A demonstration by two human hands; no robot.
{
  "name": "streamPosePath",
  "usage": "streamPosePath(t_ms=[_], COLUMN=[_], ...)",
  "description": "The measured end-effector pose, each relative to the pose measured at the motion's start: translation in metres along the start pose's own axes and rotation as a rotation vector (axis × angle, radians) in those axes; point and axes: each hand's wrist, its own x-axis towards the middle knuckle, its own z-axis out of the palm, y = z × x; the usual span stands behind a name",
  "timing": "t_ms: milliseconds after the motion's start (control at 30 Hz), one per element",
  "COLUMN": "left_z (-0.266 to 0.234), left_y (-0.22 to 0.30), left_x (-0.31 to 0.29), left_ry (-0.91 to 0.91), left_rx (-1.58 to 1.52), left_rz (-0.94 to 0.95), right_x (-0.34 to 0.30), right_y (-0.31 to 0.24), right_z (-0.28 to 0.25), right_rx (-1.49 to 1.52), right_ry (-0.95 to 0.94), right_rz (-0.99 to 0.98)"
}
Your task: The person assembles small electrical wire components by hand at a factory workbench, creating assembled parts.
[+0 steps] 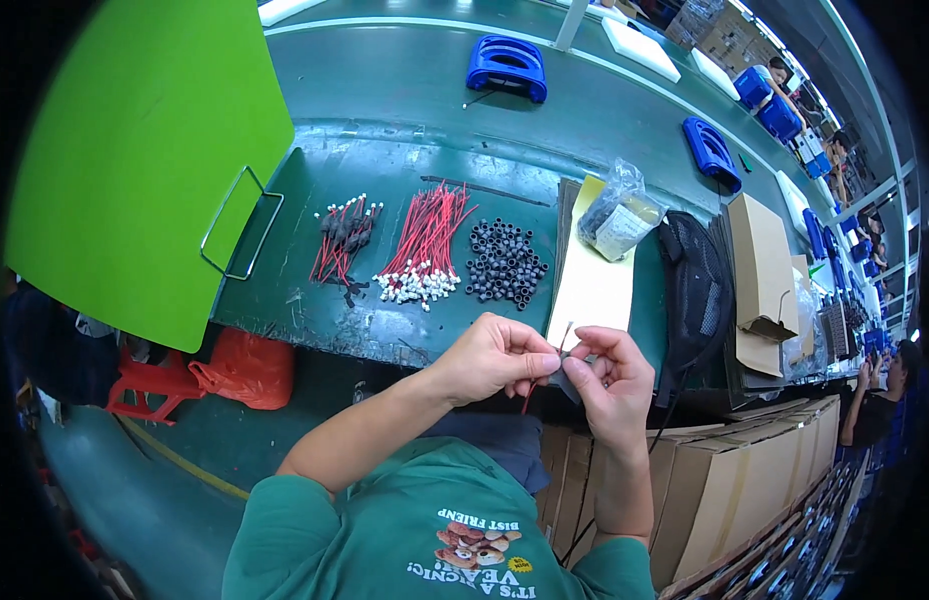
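My left hand [497, 358] and my right hand [615, 388] meet fingertip to fingertip in front of the bench edge. A red wire [527, 402] hangs below the left fingers, which are pinched on it. My right thumb and fingers close on a small dark piece [570, 362], mostly hidden by the fingertips. A thin wire end [569, 328] sticks up between the hands. Beyond them lie a pile of red wires with white connectors [425, 240], a heap of black ring-shaped caps [505, 262], and a smaller bunch of red wires with dark caps fitted [347, 235].
A green board [150, 150] with a metal handle [243, 222] stands at left. Right of the caps are a yellow-white sheet [593, 290], a plastic bag [620, 215] and a black mesh bag [697, 290]. Blue plastic frames [507, 68] sit farther back. Cardboard boxes [725, 490] stand lower right.
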Motion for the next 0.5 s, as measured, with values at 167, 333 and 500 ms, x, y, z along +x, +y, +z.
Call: streamPosePath(t_ms=[167, 333, 500], left_z=[-0.003, -0.004, 0.000], left_y=[-0.008, -0.011, -0.008], left_x=[-0.008, -0.012, -0.015], left_ry=[0.020, -0.017, 0.009], left_rx=[-0.174, -0.187, -0.280], left_rz=[0.017, 0.022, -0.039], right_x=[-0.002, -0.012, -0.017], right_y=[0.003, 0.020, 0.023], right_z=[0.001, -0.003, -0.001], right_rx=[0.068, 0.446, 0.332], right_ry=[0.107, 0.105, 0.133], right_rz=[-0.043, 0.117, 0.206])
